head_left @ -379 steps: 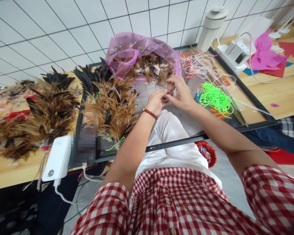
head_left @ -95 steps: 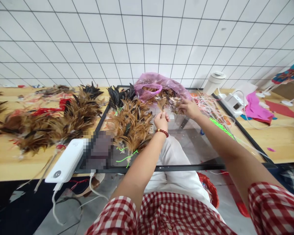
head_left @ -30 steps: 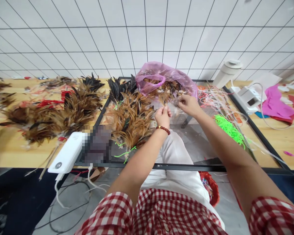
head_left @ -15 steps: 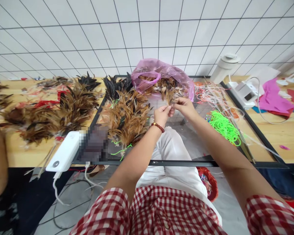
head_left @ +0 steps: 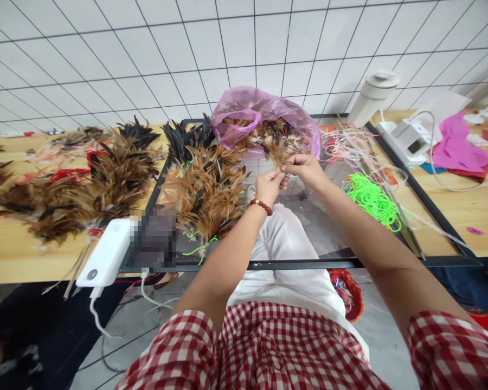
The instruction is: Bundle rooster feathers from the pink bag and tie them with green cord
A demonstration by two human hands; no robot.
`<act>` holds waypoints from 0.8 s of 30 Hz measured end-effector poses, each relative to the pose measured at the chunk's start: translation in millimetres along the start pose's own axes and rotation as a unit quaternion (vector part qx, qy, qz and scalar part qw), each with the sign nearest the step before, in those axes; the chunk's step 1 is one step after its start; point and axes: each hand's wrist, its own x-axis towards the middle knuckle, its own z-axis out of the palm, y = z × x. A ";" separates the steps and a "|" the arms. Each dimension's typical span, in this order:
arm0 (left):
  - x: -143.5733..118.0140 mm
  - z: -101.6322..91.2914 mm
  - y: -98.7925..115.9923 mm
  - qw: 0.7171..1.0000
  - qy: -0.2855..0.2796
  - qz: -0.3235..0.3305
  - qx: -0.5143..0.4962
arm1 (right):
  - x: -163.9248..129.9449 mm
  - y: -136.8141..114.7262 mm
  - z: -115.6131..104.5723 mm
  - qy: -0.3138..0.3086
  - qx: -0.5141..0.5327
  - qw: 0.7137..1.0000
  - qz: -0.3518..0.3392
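Over the glass tabletop (head_left: 309,227), just in front of the pink bag (head_left: 264,108), both hands are meeting at their fingertips. The left hand (head_left: 269,186), wearing a red bead bracelet (head_left: 261,206), is pinching a small feather (head_left: 280,158) by its lower end between thumb and forefinger, so its grip is nearly closed around the quill. The right hand (head_left: 305,169) is touching the same feather from the other side, fingers curled and drawn tight at the tips; whether it is gripping a second feather as well is too small to tell. The feather is standing up from the fingers, its tuft overlapping the loose feathers spilling from the bag behind. It is looking very light and soft, with a thin shaft that would likely bend or crush under a hard squeeze, and the barbs would ruffle if rubbed the wrong way, so the bare quill base is probably the best place to take hold, with a gentle pinch. To the left, a bundle (head_left: 205,189) of brown and black feathers tied with green cord is lying on the glass, and a larger heap (head_left: 101,179) is resting on the wooden tabletop (head_left: 8,254) beyond the black frame. A white power bank (head_left: 106,253) is sitting at the near edge. To the right, neon green cords (head_left: 370,197) are lying in a tangle near a white bottle (head_left: 372,97).
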 end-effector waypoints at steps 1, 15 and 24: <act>-0.3 0.1 0.8 1.000 0.008 -0.004 -0.011 | 0.8 1.2 -1.9 0.004 -0.012 1.000 -0.011; -4.5 -7.8 20.4 0.987 0.044 -0.051 -0.148 | 12.0 19.1 -32.1 0.044 -0.173 0.976 -0.123; 0.3 -2.3 14.7 0.987 0.076 -0.040 -0.139 | 5.5 25.4 -43.2 -0.096 -0.540 0.798 -0.251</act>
